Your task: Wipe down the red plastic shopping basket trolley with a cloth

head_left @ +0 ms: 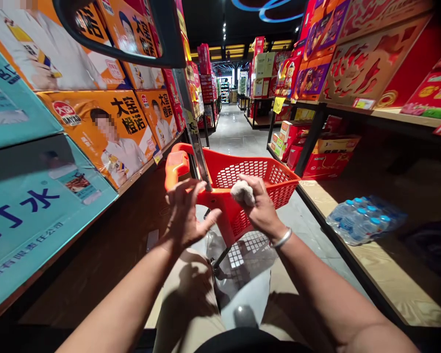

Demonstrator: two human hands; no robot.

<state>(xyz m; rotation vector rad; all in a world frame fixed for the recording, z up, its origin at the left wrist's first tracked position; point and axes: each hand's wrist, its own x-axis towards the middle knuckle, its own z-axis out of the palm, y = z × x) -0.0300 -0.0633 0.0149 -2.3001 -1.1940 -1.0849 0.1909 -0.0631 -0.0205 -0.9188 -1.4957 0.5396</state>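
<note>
An orange-red plastic shopping basket trolley point(220, 215) with lattice sides stands on the floor right in front of my knees. Its metal handle post point(196, 142) rises at the left, up to a black loop handle point(169, 34) close to the camera. In my right hand point(262, 208), which wears a bangle, is a crumpled grey-white cloth point(242, 193), held above the basket's near rim. My left hand point(187, 211) is by the basket's near left corner, fingers spread and bent, holding nothing. Whether its fingertips touch the rim or post I cannot tell.
Orange drink cartons point(106, 132) and blue cartons point(33, 211) line the left shelf. On the right, red gift boxes point(375, 63) fill an upper shelf, with shrink-wrapped water bottles point(363, 218) on the lower board. A tiled aisle point(231, 127) runs ahead.
</note>
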